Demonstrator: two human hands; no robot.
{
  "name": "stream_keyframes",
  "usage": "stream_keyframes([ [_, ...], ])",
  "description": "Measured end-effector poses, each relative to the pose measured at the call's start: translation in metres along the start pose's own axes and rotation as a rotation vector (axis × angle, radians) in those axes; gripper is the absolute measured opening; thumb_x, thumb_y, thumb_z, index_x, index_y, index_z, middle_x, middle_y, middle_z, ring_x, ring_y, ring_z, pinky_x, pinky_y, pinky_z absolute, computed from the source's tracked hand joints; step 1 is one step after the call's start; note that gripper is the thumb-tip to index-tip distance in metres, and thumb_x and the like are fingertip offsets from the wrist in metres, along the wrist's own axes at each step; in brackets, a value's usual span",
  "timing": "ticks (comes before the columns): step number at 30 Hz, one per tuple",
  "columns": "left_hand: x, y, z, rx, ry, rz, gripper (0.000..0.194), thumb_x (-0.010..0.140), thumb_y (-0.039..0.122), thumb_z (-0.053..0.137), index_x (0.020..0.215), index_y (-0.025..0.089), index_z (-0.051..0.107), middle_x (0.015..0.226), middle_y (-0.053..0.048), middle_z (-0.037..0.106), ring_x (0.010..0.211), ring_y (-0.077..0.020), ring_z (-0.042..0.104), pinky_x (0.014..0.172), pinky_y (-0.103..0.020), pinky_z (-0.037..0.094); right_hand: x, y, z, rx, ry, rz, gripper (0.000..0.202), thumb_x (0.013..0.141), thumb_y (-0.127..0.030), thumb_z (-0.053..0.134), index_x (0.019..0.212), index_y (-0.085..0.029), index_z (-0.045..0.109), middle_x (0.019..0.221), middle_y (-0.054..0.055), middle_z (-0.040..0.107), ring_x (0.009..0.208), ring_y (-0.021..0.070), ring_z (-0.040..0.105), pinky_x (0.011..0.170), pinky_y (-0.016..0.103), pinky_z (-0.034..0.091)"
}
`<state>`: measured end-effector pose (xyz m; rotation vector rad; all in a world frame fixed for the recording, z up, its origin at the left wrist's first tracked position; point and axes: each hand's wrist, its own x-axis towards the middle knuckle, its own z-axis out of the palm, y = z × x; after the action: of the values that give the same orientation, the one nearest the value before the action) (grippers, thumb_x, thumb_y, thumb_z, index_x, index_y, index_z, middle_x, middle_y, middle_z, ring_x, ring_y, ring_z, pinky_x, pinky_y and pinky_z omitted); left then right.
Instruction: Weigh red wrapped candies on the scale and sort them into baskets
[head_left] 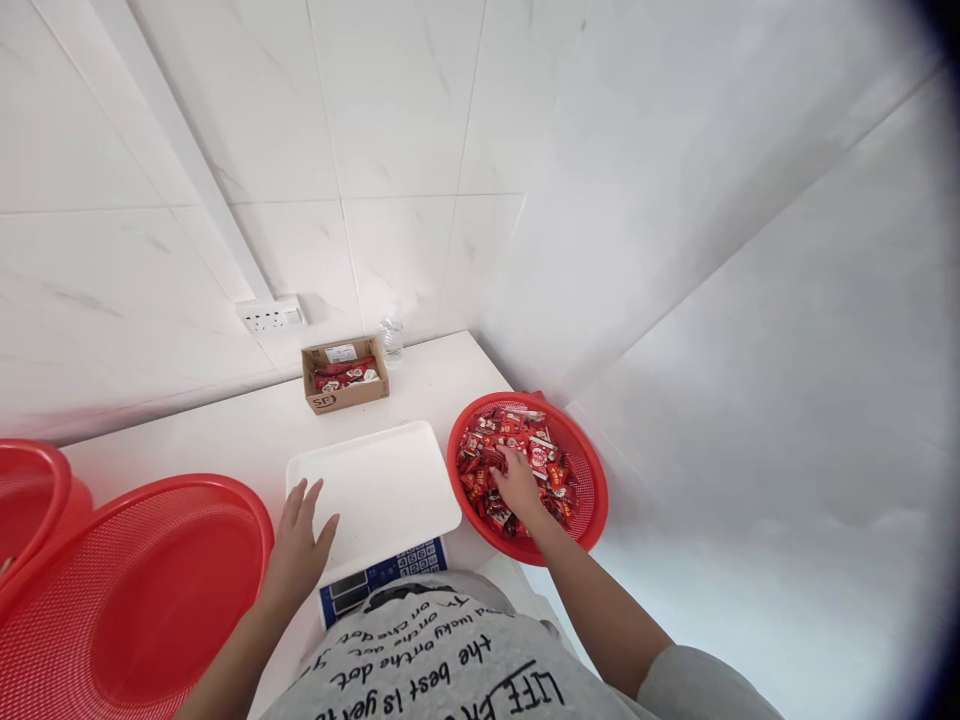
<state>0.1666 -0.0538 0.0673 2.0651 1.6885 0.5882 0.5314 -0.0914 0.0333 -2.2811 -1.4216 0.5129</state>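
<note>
My right hand (520, 487) is inside a red plastic basket (592, 480) on the right. Its fingers close on a small dark-red wrapped packet (493, 458) among many similar shiny red packets (540, 455); the fingertips are partly hidden. My left hand (301, 540) is open with fingers spread, over the left edge of a white tray (375, 490), holding nothing. The tray lies on top of a weighing scale, whose blue keypad panel (386, 570) shows along its front.
A small cardboard box (346, 397) with red packets stands at the back beside a clear plastic bottle (391, 342). Large red baskets (187, 490) crowd the left side. Behind the white table (442, 375) are a tiled wall and a power socket (270, 314).
</note>
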Motion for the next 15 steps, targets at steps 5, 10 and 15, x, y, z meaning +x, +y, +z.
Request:
stream_keyframes([
  [5,-0.001,0.007,0.009,-0.022,-0.037,0.020,0.049,0.088,0.040,0.039,0.134,0.022,0.037,0.144,-0.012,0.031,0.135,-0.0287,0.023,0.102,-0.051,0.034,0.011,-0.026,0.012,-0.248,-0.337,-0.058,0.075,0.074,-0.031,0.060,0.140,-0.028,0.026,0.151,0.010,0.012,0.137,0.0333,0.005,0.105,0.051,0.016],
  [10,-0.005,0.010,0.013,-0.037,-0.081,0.008,0.049,0.088,0.040,0.039,0.133,0.021,0.038,0.143,-0.012,0.034,0.132,-0.0276,0.031,0.100,-0.048,0.039,0.018,-0.039,0.041,-0.427,-0.336,0.000,0.061,0.082,-0.017,0.046,0.140,-0.027,0.029,0.151,0.015,0.010,0.137,0.0393,0.002,0.098,0.066,0.010],
  [15,-0.010,0.011,0.014,-0.044,-0.107,-0.005,0.050,0.088,0.040,0.039,0.133,0.021,0.038,0.142,-0.012,0.036,0.130,-0.0268,0.034,0.100,-0.047,0.039,0.010,-0.026,0.049,-0.329,-0.144,-0.128,0.047,0.084,-0.013,0.037,0.128,-0.028,0.047,0.146,0.012,0.029,0.133,0.0356,0.022,0.100,0.059,0.017],
])
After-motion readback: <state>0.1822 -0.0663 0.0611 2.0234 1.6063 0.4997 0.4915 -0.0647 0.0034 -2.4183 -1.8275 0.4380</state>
